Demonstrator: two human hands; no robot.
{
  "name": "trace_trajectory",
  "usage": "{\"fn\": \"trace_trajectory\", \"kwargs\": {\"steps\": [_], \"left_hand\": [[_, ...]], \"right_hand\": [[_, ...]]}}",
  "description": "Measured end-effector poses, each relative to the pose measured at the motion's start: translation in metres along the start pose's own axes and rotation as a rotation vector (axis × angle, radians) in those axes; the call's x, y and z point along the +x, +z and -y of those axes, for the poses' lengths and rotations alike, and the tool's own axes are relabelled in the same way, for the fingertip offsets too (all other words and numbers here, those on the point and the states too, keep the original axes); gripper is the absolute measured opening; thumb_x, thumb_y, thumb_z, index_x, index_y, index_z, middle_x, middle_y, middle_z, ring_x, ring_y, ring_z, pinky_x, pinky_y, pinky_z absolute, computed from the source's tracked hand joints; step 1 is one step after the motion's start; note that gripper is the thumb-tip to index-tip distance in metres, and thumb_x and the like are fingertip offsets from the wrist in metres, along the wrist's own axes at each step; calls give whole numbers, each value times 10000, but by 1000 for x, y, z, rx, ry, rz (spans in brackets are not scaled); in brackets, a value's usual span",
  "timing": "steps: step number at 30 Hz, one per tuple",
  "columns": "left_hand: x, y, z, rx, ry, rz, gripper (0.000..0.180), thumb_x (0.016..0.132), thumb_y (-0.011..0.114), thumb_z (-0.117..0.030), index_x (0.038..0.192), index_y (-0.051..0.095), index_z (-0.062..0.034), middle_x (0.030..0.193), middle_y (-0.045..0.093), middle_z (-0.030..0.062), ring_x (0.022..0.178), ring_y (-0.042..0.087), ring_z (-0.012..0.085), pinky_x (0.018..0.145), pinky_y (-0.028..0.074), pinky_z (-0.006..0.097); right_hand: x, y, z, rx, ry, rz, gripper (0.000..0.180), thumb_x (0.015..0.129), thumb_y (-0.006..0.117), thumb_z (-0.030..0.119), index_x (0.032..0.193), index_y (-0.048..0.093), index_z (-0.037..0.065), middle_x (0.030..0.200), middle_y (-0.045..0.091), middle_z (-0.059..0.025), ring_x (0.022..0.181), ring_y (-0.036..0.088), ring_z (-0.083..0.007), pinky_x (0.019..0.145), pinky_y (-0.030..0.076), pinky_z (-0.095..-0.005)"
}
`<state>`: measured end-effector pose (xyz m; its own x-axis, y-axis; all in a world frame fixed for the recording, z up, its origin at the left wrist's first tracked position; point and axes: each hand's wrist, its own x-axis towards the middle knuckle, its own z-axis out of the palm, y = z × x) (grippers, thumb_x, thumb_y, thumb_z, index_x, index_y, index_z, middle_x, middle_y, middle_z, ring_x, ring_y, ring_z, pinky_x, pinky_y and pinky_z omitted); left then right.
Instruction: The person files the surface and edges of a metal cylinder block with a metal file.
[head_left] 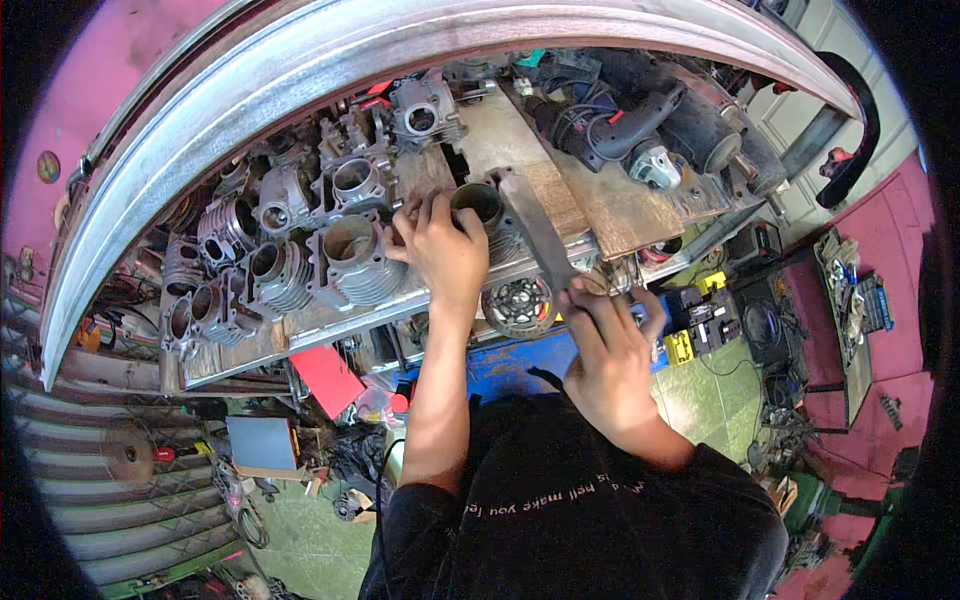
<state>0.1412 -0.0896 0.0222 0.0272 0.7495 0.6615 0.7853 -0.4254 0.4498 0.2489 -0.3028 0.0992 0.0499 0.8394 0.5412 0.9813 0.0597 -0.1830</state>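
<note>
My left hand (pixel 440 250) rests on a finned metal engine cylinder (pixel 492 222) on the workbench, fingers spread over its near side and bore rim. My right hand (pixel 610 345) grips the handle end of a long flat metal file (pixel 535 225), whose blade lies across the bench beside the cylinder. Both forearms come up from my dark shirt at the lower edge.
Several more finned engine cylinders (pixel 350 255) stand in rows at the left of the steel bench (pixel 330 320). Power tools (pixel 620 125) lie on a wooden board (pixel 610 205) at the back right. A brake disc (pixel 518 305), a red box (pixel 328 378) and yellow-black cases (pixel 700 320) sit below.
</note>
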Motion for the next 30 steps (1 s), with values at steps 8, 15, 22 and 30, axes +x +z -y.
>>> {"fn": "trace_trajectory", "kwargs": {"steps": [8,15,22,30], "left_hand": [[8,-4,-14,-7,30,26,275,897,658,-202,1096,811,-91,1163,800,110,1260,599,301,1145,239,601],[6,-3,-6,-7,-26,-11,304,900,643,-239,1113,816,-109,1159,802,110,1264,603,310,1152,234,635],[5,-9,-7,-27,-26,31,308,908,646,-242,1120,806,-87,1152,801,117,1280,594,319,1159,215,646],[6,-5,-8,-27,-38,9,296,905,660,-239,1121,810,-102,1148,803,119,1263,594,321,1158,219,648]], "right_hand": [[103,80,-38,225,100,-154,570,705,643,-92,1264,707,0,1239,683,-169,1200,653,-372,1056,408,-693],[32,28,12,-37,21,-55,489,752,678,-41,1239,712,-7,1250,688,-163,1131,673,-312,1123,369,-593],[55,39,-6,25,40,-67,502,738,715,-13,1239,711,-13,1245,706,-164,1111,701,-311,1118,365,-572],[67,57,-1,-40,53,-107,502,750,718,8,1251,714,-12,1275,702,-191,1111,716,-304,1151,330,-555]]}}
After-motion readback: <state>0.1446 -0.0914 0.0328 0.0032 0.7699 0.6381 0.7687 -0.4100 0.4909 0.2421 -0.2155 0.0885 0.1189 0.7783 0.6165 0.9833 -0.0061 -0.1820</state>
